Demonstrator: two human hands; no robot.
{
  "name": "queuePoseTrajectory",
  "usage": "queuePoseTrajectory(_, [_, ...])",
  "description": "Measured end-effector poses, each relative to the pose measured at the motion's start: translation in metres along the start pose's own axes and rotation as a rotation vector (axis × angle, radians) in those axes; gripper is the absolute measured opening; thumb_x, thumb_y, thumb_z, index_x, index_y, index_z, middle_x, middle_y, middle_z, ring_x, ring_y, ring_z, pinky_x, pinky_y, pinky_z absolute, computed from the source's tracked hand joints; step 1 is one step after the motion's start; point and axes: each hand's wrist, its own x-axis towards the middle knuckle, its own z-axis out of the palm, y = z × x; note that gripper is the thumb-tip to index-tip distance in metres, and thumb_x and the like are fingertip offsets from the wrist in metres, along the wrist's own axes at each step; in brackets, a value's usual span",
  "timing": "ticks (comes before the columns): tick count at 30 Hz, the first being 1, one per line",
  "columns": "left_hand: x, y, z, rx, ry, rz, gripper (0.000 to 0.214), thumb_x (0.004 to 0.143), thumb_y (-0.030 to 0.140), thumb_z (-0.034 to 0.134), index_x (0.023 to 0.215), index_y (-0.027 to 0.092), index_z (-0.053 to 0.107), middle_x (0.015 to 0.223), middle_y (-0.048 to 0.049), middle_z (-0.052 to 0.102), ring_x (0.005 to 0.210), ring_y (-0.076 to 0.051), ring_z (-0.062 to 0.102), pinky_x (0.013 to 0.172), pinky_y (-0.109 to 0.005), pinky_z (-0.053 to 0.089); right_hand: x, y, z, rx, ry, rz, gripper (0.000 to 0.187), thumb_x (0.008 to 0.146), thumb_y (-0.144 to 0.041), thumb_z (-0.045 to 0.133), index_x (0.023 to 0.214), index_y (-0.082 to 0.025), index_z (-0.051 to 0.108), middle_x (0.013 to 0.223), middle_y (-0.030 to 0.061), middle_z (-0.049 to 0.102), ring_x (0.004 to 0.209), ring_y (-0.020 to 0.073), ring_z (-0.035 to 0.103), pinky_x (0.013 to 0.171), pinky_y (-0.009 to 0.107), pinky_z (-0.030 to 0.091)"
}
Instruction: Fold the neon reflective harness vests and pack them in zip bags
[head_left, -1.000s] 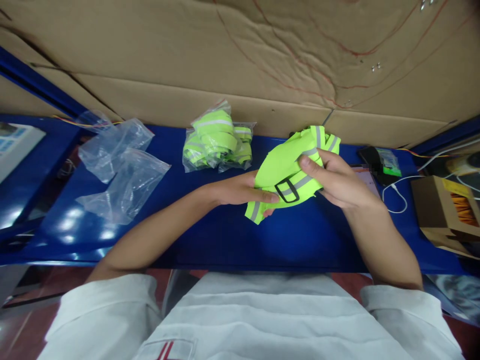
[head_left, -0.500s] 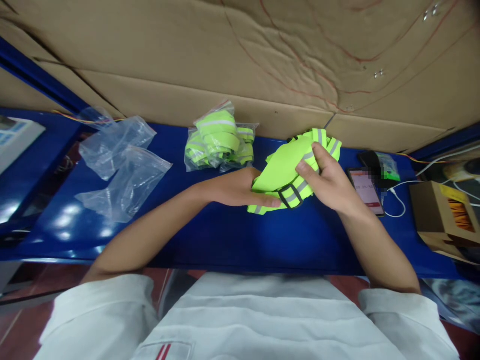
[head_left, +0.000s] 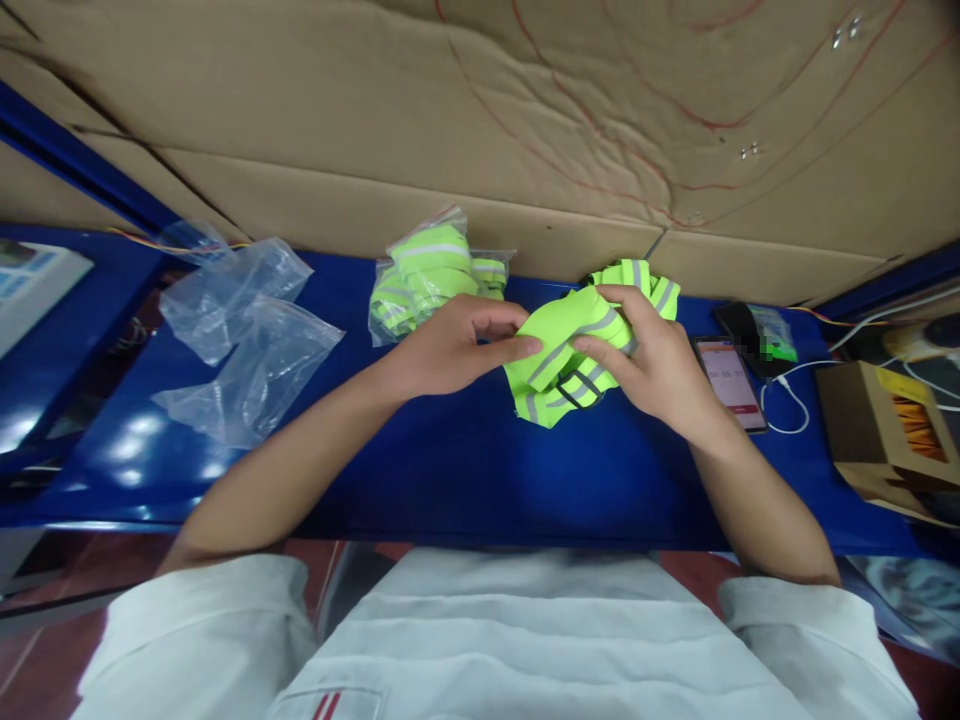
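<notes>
A neon-yellow reflective belt (head_left: 551,345) with grey stripes is bunched in folds between my two hands, over the blue table. Its black buckle (head_left: 580,389) hangs at the lower side of the bundle. My left hand (head_left: 469,345) pinches the left edge of the belt between thumb and fingers. Around the bundle's right side, my right hand (head_left: 641,355) is closed, thumb on top. Just behind lie more folded reflective belts (head_left: 664,292). Clear bags with rolled neon belts (head_left: 431,265) sit past my left hand.
Clear empty zip bags (head_left: 259,350) lie on the blue table (head_left: 450,470) at left. At right are a phone (head_left: 729,385) with its screen lit, a white cable (head_left: 802,410) and a cardboard box (head_left: 862,420). A cardboard-covered panel (head_left: 375,110) rises behind.
My left hand has shifted up from under the belt to its left edge, thumb now on top. The belt is folded smaller, and the belts behind show more.
</notes>
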Motion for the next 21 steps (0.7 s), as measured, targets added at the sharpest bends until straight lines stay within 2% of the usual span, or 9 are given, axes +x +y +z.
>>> queuePoseTrajectory(4, [0.006,-0.007,-0.013,0.085,0.031,0.003,0.040,0.093,0.049,0.071,0.074,0.016,0.060,0.064,0.0040,0.048,0.059,-0.008,0.041,0.054,-0.021,0.029,0.002,0.002,-0.008,0.080,-0.067,-0.011,0.050,0.095,-0.057,0.073,0.130,-0.022,0.067,0.115,0.0053,0.076,0.099,0.0233,0.071,0.086,0.031,0.058])
queuePoseTrajectory(6, [0.006,-0.008,-0.016,0.139,0.005,-0.004,0.037,0.094,0.046,0.068,0.075,0.016,0.059,0.064,0.0040,0.049,0.059,-0.008,0.042,0.054,-0.021,0.030,0.004,0.003,-0.010,0.128,-0.091,-0.033,0.049,0.094,-0.056,0.075,0.128,-0.021,0.069,0.115,0.0051,0.076,0.099,0.0225,0.071,0.089,0.031,0.058])
queuePoseTrajectory(10, [0.002,-0.003,-0.012,0.235,-0.044,0.007,0.034,0.096,0.044,0.064,0.077,0.016,0.059,0.065,0.0039,0.054,0.061,-0.009,0.046,0.057,-0.021,0.034,0.007,0.007,-0.011,0.165,-0.104,-0.036,0.046,0.095,-0.054,0.074,0.126,-0.021,0.070,0.114,0.0048,0.076,0.100,0.0222,0.072,0.091,0.031,0.058])
queuePoseTrajectory(13, [-0.004,0.001,-0.008,0.359,-0.047,0.071,0.032,0.099,0.041,0.060,0.080,0.016,0.063,0.068,0.0032,0.058,0.064,-0.010,0.049,0.061,-0.022,0.035,0.007,0.010,-0.011,0.151,-0.076,-0.028,0.043,0.097,-0.052,0.072,0.126,-0.019,0.070,0.113,0.0049,0.076,0.099,0.0216,0.072,0.090,0.031,0.059])
queuePoseTrajectory(16, [-0.007,0.003,-0.006,0.450,-0.101,0.116,0.030,0.099,0.037,0.059,0.080,0.015,0.066,0.070,0.0025,0.060,0.065,-0.010,0.052,0.063,-0.023,0.036,0.007,0.011,-0.010,0.141,-0.119,-0.056,0.041,0.097,-0.050,0.072,0.124,-0.019,0.070,0.114,0.0050,0.076,0.100,0.0214,0.073,0.090,0.030,0.058])
queuePoseTrajectory(18, [-0.008,0.003,-0.004,0.432,-0.090,0.107,0.024,0.099,0.036,0.060,0.087,0.016,0.068,0.079,0.0012,0.066,0.072,-0.011,0.058,0.068,-0.022,0.042,0.006,0.010,-0.010,0.116,-0.126,-0.059,0.040,0.098,-0.050,0.072,0.123,-0.019,0.070,0.113,0.0047,0.077,0.099,0.0211,0.073,0.088,0.028,0.058])
queuePoseTrajectory(21, [-0.007,0.002,0.002,0.203,0.009,0.105,0.024,0.100,0.039,0.063,0.106,0.016,0.068,0.096,-0.0026,0.072,0.083,-0.014,0.066,0.076,-0.022,0.051,0.005,0.009,-0.008,0.048,-0.084,-0.043,0.041,0.098,-0.051,0.071,0.124,-0.020,0.070,0.111,0.0048,0.077,0.097,0.0217,0.073,0.086,0.029,0.058])
